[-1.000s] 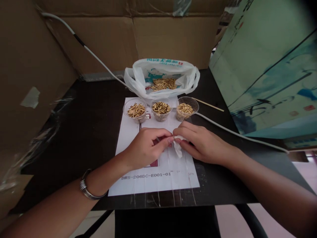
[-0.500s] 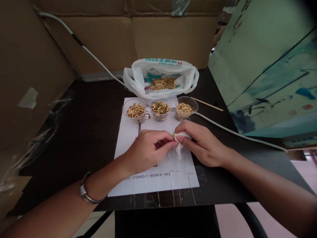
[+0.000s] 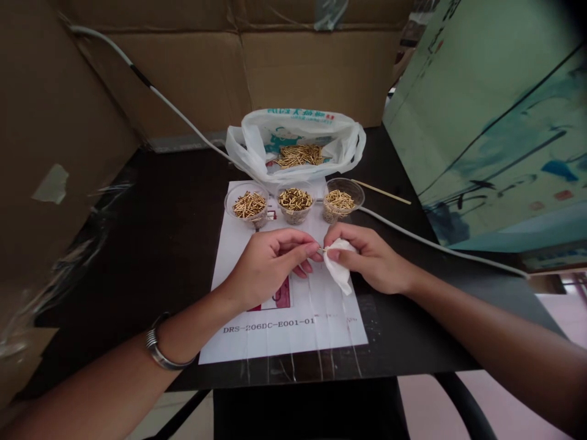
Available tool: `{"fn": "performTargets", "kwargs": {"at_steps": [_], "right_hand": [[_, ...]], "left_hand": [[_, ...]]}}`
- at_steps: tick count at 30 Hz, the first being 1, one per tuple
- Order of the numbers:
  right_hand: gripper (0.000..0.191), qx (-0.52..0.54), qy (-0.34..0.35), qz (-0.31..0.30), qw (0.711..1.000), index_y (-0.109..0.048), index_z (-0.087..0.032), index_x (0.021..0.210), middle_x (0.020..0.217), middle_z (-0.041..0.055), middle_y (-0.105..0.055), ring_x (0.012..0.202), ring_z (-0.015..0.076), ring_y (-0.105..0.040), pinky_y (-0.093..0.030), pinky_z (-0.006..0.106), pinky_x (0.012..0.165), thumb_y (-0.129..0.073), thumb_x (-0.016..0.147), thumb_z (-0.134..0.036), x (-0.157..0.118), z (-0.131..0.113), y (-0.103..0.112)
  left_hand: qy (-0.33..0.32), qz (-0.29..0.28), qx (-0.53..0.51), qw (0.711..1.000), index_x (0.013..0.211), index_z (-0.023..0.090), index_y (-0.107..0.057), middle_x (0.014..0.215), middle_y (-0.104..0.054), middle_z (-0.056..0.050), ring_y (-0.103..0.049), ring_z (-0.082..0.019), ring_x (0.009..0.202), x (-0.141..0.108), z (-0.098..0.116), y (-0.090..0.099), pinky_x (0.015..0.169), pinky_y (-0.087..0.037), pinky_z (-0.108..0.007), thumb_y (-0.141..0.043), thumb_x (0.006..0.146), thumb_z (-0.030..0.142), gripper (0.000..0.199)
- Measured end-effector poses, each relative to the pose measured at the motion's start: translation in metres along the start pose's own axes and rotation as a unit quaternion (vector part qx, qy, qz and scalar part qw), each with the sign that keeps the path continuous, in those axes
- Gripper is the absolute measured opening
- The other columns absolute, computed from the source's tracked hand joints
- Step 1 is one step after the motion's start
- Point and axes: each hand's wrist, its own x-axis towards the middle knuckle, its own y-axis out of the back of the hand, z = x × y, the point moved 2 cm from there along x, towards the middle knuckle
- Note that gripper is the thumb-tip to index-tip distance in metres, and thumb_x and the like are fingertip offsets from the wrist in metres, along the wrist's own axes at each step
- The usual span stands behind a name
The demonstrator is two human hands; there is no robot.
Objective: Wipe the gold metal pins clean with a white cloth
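Over the printed sheet (image 3: 243,345), my left hand (image 3: 270,263) pinches one end of a small brass-coloured pin (image 3: 323,250) between thumb and forefinger. My right hand (image 3: 371,256), closed, grips a crumpled white tissue (image 3: 339,269) that wraps the pin's other end. Just beyond my fingers stand three clear plastic cups in a row: the left cup (image 3: 249,206), the middle cup (image 3: 295,203) and the right cup (image 3: 342,201). Each holds many small brass-coloured pins. Parts of the pin are hidden by my fingertips and the tissue.
Behind the cups, a white plastic bag (image 3: 348,150) gapes, with a heap of longer brass-coloured pins (image 3: 300,156) inside. A thin wooden stick (image 3: 383,192) and a white cable (image 3: 440,244) lie to the right on the dark table (image 3: 174,208). Cardboard walls (image 3: 316,76) rise behind and left.
My hands have drawn slightly apart, so the pin shows between them. The tissue hangs more spread out below my right hand. The left hand has shifted a little up and left.
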Motion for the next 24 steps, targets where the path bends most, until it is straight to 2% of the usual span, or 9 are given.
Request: {"fn": "performTargets", "kwargs": {"at_steps": [5,16,24], "right_hand": [[0.015,0.083,-0.024,-0.019,0.996,-0.056,-0.014,0.086,0.072,-0.0019,-0.051,0.061,0.0067,-0.042,-0.033,0.019,0.055,-0.058,0.089,-0.029,0.0011,0.0018,-0.0012],[0.015,0.098,-0.035,-0.036,0.994,-0.056,-0.015,0.087,0.074,-0.0009,-0.052,0.064,0.0074,-0.043,-0.033,0.018,0.055,-0.058,0.089,-0.029,0.0009,0.0030,-0.0003],[0.016,0.089,-0.047,-0.037,0.994,-0.056,-0.015,0.086,0.075,0.0000,-0.051,0.065,0.0089,-0.043,-0.034,0.019,0.056,-0.058,0.089,-0.031,0.0011,-0.0002,-0.0008]], "left_hand": [[0.017,-0.008,0.000,1.000,0.088,0.014,-0.067,0.073,-0.069,-0.002,-0.064,-0.009,0.062,-0.0012,-0.0011,-0.0012,0.060,-0.056,-0.019,-0.063,0.085,0.031,0.017],[0.016,-0.016,-0.029,0.999,0.086,0.014,-0.065,0.078,-0.070,-0.003,-0.066,-0.010,0.067,0.0001,-0.0003,-0.0012,0.061,-0.057,-0.019,-0.062,0.086,0.031,0.017],[0.015,-0.010,-0.001,1.000,0.086,0.014,-0.065,0.076,-0.070,-0.004,-0.066,-0.011,0.066,-0.0010,0.0011,-0.0018,0.060,-0.057,-0.020,-0.062,0.086,0.032,0.019]]}}
